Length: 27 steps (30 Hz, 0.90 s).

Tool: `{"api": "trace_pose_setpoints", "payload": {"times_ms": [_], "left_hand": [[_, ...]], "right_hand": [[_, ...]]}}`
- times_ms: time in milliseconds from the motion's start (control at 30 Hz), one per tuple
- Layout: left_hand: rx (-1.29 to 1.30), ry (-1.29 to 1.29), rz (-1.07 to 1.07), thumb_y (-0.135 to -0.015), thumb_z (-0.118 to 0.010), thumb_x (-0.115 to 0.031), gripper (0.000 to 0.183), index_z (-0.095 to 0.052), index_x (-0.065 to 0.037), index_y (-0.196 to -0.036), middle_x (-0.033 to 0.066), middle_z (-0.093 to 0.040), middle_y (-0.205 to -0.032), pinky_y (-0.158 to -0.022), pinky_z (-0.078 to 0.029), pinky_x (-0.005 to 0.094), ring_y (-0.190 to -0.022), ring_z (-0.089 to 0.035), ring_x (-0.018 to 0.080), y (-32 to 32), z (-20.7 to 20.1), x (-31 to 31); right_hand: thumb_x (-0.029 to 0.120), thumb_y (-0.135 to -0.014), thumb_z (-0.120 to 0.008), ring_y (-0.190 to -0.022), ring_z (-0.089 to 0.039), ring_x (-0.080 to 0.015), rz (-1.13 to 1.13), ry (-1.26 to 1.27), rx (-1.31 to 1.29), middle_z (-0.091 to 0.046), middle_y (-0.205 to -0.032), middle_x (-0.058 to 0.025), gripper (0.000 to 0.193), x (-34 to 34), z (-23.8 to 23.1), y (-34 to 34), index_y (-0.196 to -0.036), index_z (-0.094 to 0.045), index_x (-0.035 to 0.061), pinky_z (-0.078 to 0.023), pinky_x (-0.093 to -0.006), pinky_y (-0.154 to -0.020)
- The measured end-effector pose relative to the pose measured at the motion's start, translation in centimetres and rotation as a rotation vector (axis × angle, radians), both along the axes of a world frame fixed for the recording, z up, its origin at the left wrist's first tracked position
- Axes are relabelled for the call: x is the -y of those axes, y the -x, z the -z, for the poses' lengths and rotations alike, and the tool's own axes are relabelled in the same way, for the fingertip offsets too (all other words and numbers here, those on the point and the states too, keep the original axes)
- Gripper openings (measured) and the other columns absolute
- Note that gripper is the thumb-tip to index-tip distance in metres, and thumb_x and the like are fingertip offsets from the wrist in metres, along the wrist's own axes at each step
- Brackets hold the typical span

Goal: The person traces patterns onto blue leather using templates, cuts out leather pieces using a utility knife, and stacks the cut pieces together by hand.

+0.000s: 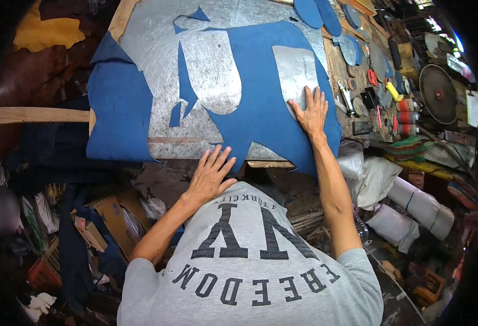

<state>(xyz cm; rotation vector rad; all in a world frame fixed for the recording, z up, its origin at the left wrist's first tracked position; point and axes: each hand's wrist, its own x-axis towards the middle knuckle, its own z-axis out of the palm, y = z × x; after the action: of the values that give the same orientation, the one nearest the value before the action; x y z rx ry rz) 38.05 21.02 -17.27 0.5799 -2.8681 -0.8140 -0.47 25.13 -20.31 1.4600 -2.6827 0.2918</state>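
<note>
Sheeting (255, 76), blue and partly cut away, lies across our metal-topped bench (160, 54). Our right hand (310, 115) rests spread on the sheeting's right side, over a pale patch (293, 68); our left hand (209, 175), fingers loose, is by the sheeting's near-left edge. Neither grips anything. We do best to press evenly, keeping the sheeting smooth and unstretched.

Your sheet (255, 76) is plain blue, your worktop (160, 54) mottled silver-grey, your shirt (249, 270) grey with black lettering (226, 220), the plank (43, 115) light brown.
</note>
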Motion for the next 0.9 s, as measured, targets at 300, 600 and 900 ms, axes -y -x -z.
{"api": "trace_pose_setpoints", "payload": {"times_ms": [300, 600, 900], "left_hand": [[-0.107, 0.000, -0.262, -0.087, -0.067, -0.038, 0.059, -0.052, -0.005, -0.135, 0.0267, -0.037, -0.146, -0.112, -0.024, 0.0558, -0.139, -0.029, 0.0451, 0.4, 0.9, 1.7], [-0.090, 0.081, -0.248, -0.089, -0.065, -0.038, 0.061, -0.050, -0.005, -0.138, 0.0257, -0.033, -0.151, -0.114, -0.019, 0.0570, -0.141, -0.025, 0.0461, 1.2, 1.7, 3.5], [-0.111, 0.090, -0.237, -0.083, -0.068, -0.048, 0.071, -0.050, -0.006, -0.138, 0.0243, -0.032, -0.152, -0.114, -0.019, 0.0575, -0.141, -0.024, 0.0453, 1.5, 1.9, 3.3]], "right_hand": [[0.066, -0.082, -0.061, -0.140, -0.027, -0.0487, 0.096, 0.005, 0.035, -0.033, -0.150, -0.0289, 0.088, -1.9, -0.4, -3.6, -0.144, -0.042, 0.0070, -0.019, -0.0607, -0.113], [0.063, -0.083, -0.060, -0.139, -0.029, -0.0458, 0.083, 0.036, 0.019, -0.036, -0.148, -0.0281, 0.083, 0.0, -0.6, -3.6, -0.143, -0.044, 0.0083, -0.020, -0.0591, -0.113], [0.061, -0.084, -0.060, -0.140, -0.028, -0.0456, 0.109, 0.007, 0.011, -0.035, -0.149, -0.0278, 0.081, -0.7, 0.0, -3.6, -0.143, -0.045, 0.0077, -0.019, -0.0599, -0.113]]}}
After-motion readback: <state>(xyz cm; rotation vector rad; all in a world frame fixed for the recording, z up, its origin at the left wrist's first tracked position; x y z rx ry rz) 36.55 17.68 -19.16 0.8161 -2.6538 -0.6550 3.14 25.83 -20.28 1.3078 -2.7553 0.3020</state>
